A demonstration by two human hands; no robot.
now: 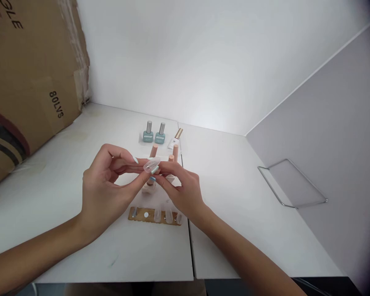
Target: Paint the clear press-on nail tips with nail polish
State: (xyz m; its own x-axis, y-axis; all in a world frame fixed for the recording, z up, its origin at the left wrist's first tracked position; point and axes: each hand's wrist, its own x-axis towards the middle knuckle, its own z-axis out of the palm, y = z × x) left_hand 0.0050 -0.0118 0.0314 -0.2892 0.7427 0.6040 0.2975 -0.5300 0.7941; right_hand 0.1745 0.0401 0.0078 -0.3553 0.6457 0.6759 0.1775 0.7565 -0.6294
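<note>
A clear false nail [151, 165] is pinched between my hands above the table. My left hand [107, 185] is closed, its thumb and fingertips meeting at the nail. From the other side my right hand [181, 185] brings thumb and index finger together against the same nail. The exact contact of the fingertips is partly hidden. Below my hands lies a gold strip [141, 213] with several false nails [168, 216] on it and one bare white dot. Just behind my fingers, partly covered, are pink-capped bottles [175, 152] and a small bottle [149, 188].
Two teal nail polish bottles [148, 136] with silver caps stand at the back. Beside them a white bottle [173, 142] with a gold cap leans or lies tilted. A large cardboard box [33, 74] fills the left. A wire frame [291, 183] is at the right wall.
</note>
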